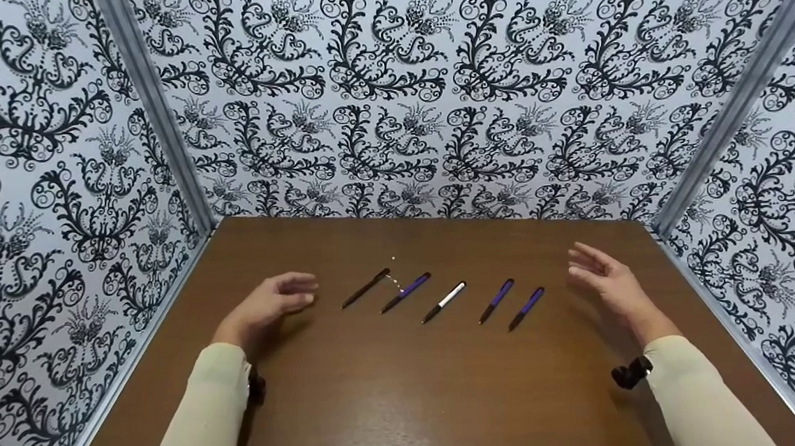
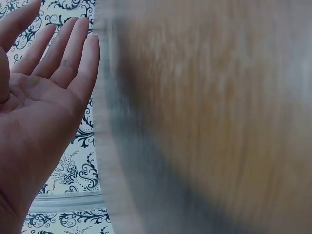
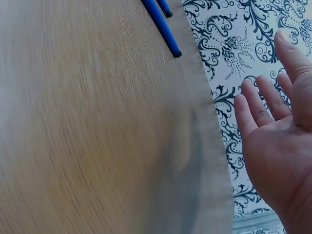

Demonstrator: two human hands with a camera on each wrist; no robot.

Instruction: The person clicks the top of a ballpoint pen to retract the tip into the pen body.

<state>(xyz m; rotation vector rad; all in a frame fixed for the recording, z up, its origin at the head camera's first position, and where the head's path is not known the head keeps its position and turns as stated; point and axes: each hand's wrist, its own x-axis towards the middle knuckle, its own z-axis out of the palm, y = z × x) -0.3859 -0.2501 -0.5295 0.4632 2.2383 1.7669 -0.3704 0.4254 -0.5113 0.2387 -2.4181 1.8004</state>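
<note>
Several pens lie slanted in a row on the brown table. From the left come a dark pen (image 1: 366, 288), a purple pen (image 1: 407, 291), a white-barrelled pen (image 1: 452, 294) and two more purple pens (image 1: 498, 299) (image 1: 528, 307). My left hand (image 1: 273, 301) hovers left of the dark pen, fingers loosely extended and holding nothing. Beyond the row's right end is my right hand (image 1: 612, 288), also apart from the pens, its palm and relaxed fingers visible in the right wrist view. There, two pens show blue (image 3: 163, 30) (image 3: 165, 7), partly cut off by the frame.
The wooden tabletop (image 1: 396, 398) meets black-and-white patterned walls (image 1: 396, 97) at the back and both sides. Grey metal posts (image 1: 159, 114) stand at the corners. Small dark devices (image 1: 632, 373) are strapped to both wrists. Small white specks show near the two leftmost pens.
</note>
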